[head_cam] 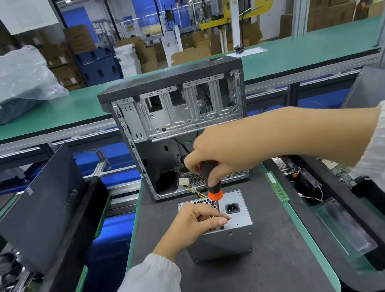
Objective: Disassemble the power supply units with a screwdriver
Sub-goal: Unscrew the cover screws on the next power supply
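Power supply unit stands on the tabletop as our left hand pinches the shaft, right hand gripping the screwdriver on a screw we judge needs loosening next.

No legible text, brand, number or sign anywhere in view. Pale labels on the stacked brown cardboard boxes behind the green bench's far edge, and the blue wall notices, are too blurred to read.
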Available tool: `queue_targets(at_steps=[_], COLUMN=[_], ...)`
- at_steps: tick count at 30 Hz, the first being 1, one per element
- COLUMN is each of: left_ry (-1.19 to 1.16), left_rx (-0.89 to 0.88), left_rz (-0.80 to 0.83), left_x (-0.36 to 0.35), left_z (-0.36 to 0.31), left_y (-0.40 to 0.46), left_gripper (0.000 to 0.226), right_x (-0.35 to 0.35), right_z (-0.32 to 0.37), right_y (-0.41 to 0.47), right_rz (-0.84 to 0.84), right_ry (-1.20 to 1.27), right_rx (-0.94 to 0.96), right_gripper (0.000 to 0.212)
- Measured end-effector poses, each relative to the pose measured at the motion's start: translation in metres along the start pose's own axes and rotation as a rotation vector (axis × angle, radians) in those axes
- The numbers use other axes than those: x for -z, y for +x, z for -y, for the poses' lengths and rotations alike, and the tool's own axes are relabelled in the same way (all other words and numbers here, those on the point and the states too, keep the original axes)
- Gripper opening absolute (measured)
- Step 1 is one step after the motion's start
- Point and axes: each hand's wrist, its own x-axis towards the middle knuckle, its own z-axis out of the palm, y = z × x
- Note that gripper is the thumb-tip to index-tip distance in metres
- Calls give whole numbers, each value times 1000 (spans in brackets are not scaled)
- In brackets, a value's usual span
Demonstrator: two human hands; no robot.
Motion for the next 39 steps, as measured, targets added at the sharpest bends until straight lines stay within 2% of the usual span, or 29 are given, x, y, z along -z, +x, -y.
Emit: queue_targets(at_steps=[3,6,9,12,15,18,25,26,28,31,33,35,37,39], left_ry=[-11,32,63,79,68,61,59,56,42,41,37,37,62,75], left_rx=[21,21,-3,-3,-8,7,11,16,24,22,21,21,6,9], left_rz=[16,2,-1,-15,-19,-16,-4,-2,16,36,20,7,10,17], left_x=[0,0,-2,-2,-3,-3,-2,-1,0,1,0,-1,-2,-3], left_z=[2,3,3,4,4,3,1,1,0,-2,-2,0,1,1], left_y=[0,0,0,2,1,1,0,0,-1,-2,-1,0,1,1], left_gripper=[7,6,6,7,6,9,15,12,4,3,9,12,6,6], right_x=[2,2,3,0,-7,-10,-2,-1,-1,0,-2,-3,-3,-4], right_z=[1,2,3,7,11,9,6,7,9,11,12,14,18,21], right_y=[0,-2,-5,-5,-3,-4,-10,-9,-7,-6,-6,-5,-3,1], right_rz=[40,40,-28,-121,-169,-136,-6,-13,-13,3,-20,-117,-187,-198], right_ry=[96,109,64,-191,-233,-196,2,51,126,199,124,-83,-256,-323], right_rx=[112,128,-19,-221,-274,-258,-12,51,133,113,16,-140,-239,-243], right_gripper=[25,29,46,67,60,54,15,14,28,32,45,62,65,60])
